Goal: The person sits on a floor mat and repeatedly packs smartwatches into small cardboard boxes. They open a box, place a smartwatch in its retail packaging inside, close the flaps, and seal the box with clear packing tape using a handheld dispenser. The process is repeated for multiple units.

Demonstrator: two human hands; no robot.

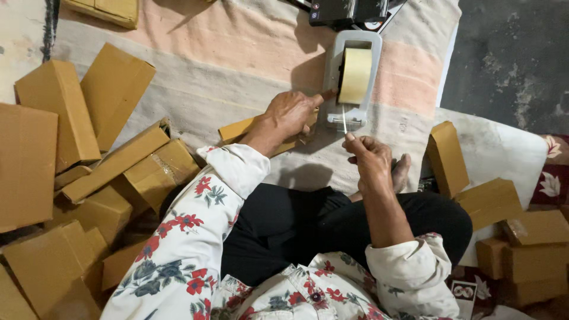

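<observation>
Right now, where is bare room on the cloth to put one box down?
Bare striped cloth lies between the left brown cardboard boxes and the grey tape dispenser. Crowded: both box piles, left and right.
</observation>
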